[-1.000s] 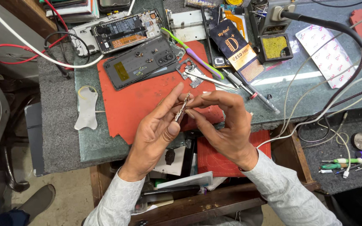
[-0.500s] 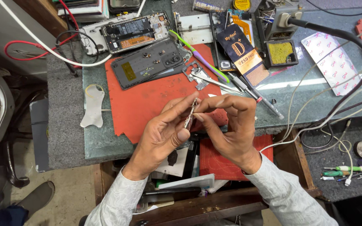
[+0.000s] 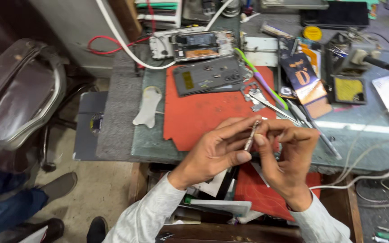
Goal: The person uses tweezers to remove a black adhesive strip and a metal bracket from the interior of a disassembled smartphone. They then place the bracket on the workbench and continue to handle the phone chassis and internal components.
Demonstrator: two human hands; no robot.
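Both hands meet over the near edge of the red work mat. My left hand pinches a small thin metal part between thumb and fingers. My right hand grips the same part from the right with its fingertips. The part stands nearly upright between the hands. Beyond them on the mat lie a dark phone back cover and metal tweezers. An opened phone with its inner boards showing lies at the mat's far edge.
A green-handled tool, a small printed box and a soldering stand crowd the right. White and red cables run at the back left. A chair stands left, with someone's legs and shoes below.
The camera has shifted, so the bench sits further right and lower in view. My hands still hold the metal part, turned slightly more upright.
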